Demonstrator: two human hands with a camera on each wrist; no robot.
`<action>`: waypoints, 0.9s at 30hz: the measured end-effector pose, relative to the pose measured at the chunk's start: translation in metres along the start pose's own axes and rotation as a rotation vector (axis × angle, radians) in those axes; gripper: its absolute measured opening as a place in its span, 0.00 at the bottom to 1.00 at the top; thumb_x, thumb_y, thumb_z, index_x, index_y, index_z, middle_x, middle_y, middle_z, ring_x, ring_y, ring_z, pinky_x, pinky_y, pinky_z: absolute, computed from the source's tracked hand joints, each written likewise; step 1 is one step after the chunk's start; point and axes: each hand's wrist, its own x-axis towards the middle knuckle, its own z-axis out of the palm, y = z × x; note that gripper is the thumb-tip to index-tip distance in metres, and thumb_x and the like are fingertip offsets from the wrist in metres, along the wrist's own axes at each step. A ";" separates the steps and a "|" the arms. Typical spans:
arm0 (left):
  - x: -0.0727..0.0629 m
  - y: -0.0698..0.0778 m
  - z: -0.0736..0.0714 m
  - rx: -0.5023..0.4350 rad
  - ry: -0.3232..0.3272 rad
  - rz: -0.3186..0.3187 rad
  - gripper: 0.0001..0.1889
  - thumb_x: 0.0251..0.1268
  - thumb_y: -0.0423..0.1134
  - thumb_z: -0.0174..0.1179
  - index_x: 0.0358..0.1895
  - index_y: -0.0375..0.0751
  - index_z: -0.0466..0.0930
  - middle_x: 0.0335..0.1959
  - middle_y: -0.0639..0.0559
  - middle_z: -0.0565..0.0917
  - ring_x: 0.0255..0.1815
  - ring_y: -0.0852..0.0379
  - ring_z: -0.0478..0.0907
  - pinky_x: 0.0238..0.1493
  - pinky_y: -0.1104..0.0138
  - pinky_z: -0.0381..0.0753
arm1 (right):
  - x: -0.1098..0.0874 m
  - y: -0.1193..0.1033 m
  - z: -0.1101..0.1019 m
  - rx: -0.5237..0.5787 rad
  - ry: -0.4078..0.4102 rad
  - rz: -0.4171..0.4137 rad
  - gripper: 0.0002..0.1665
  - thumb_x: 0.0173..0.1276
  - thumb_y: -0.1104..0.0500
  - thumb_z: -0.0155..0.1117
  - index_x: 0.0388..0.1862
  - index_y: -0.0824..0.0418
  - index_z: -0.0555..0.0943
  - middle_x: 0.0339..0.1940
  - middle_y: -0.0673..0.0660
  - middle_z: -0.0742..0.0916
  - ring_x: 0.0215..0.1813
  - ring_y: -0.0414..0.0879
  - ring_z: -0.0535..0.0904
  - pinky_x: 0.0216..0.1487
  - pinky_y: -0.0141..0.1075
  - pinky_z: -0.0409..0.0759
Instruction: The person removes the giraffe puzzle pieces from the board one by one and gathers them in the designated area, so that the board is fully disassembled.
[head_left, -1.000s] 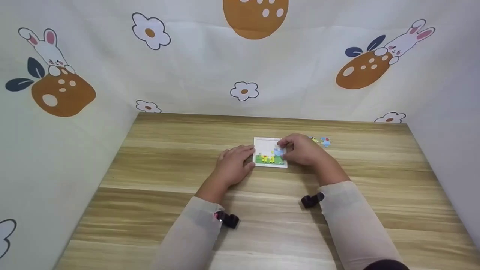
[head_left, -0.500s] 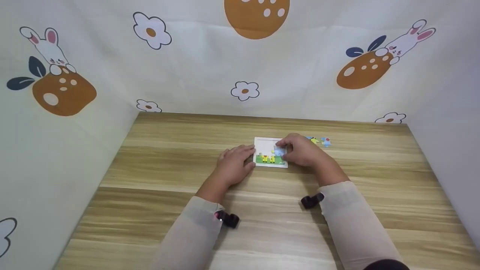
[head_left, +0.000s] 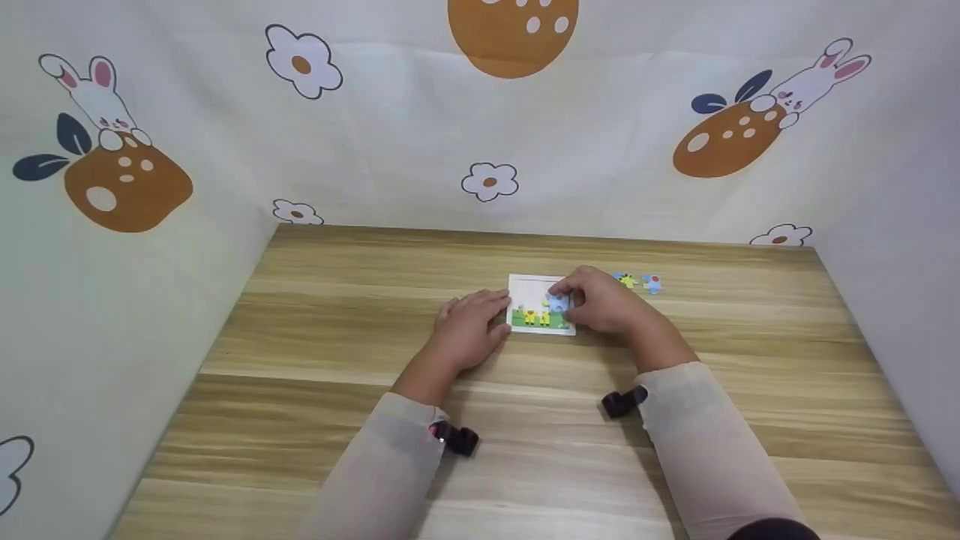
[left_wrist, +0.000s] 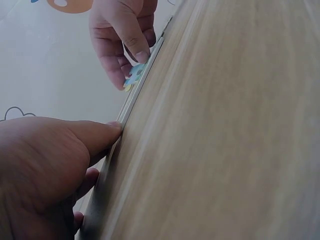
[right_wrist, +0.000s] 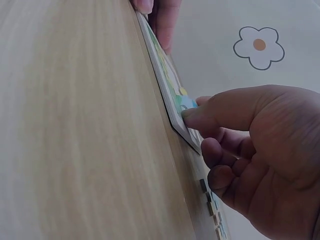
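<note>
A small square jigsaw puzzle board [head_left: 531,289] with a white frame lies flat on the wood-grain table. Green and yellow puzzle pieces [head_left: 519,319] fill its front row. My left hand [head_left: 469,330] rests at the board's left side, its fingertips and thumb touching the edge. Over the board's right side, my right hand [head_left: 604,301] pinches a light blue puzzle piece [left_wrist: 134,74] between thumb and fingers. The piece sits low against the board, just behind the front row. My right fingers partly cover it in the head view.
Loose puzzle pieces [head_left: 652,283] lie on the table behind and right of my right hand. A cloth backdrop [head_left: 390,135] printed with rabbits, flowers and orange fruit rises behind the table [head_left: 337,300] and at its sides. Black wrist cameras [head_left: 459,441] sit on both sleeves.
My right fingertips have shifted slightly left with the light blue piece. More of the loose pieces behind that hand now shows. My left hand stays at the board's edge.
</note>
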 end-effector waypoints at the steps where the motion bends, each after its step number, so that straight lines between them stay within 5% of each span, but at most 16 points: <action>1: 0.000 0.000 0.000 0.001 0.000 -0.001 0.29 0.83 0.52 0.58 0.82 0.60 0.68 0.86 0.66 0.65 0.89 0.53 0.56 0.89 0.40 0.46 | 0.000 0.000 0.000 0.002 0.000 0.002 0.23 0.69 0.66 0.72 0.62 0.56 0.88 0.51 0.58 0.84 0.48 0.50 0.76 0.52 0.40 0.76; 18: 0.001 0.000 0.001 0.032 0.016 0.000 0.29 0.82 0.53 0.58 0.82 0.60 0.68 0.85 0.65 0.66 0.89 0.52 0.58 0.89 0.40 0.47 | -0.011 0.013 -0.020 0.033 0.056 0.005 0.25 0.68 0.62 0.72 0.65 0.56 0.87 0.57 0.56 0.88 0.52 0.52 0.79 0.57 0.44 0.78; 27: 0.000 0.001 0.000 -0.002 -0.002 -0.009 0.29 0.83 0.52 0.58 0.82 0.60 0.68 0.86 0.65 0.65 0.90 0.53 0.56 0.89 0.42 0.45 | -0.031 0.039 -0.043 0.149 0.076 0.147 0.27 0.71 0.60 0.72 0.68 0.51 0.85 0.59 0.59 0.87 0.54 0.53 0.81 0.45 0.35 0.84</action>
